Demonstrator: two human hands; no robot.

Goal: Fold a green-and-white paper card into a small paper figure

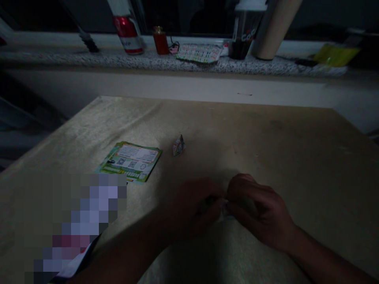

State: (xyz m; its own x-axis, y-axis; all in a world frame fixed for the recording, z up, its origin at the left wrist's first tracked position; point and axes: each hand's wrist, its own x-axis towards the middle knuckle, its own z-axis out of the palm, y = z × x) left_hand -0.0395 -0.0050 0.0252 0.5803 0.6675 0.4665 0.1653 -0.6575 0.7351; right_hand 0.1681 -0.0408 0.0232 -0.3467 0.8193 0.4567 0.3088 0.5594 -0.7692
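My left hand (pixel 198 207) and my right hand (pixel 260 209) meet above the near part of the table, fingertips close together. Both are closed in a pinch on a small pale piece (pixel 227 213), perhaps paper; fingers and shadow hide most of it. Beyond my left hand stands a small folded paper shape (pixel 179 146) with printed sides and a pointed top. To its left lie green printed leaflets (pixel 134 157), stacked, with text and square codes.
The beige table (pixel 296 157) reaches to a wall below a speckled stone sill (pixel 160 61). Along the sill stand a red and white can (pixel 127 35), a red bottle (pixel 160 41), a dark cup (pixel 242 33) and a tan cylinder (pixel 275 29). A blurred-out object (pixel 85 221) lies at left.
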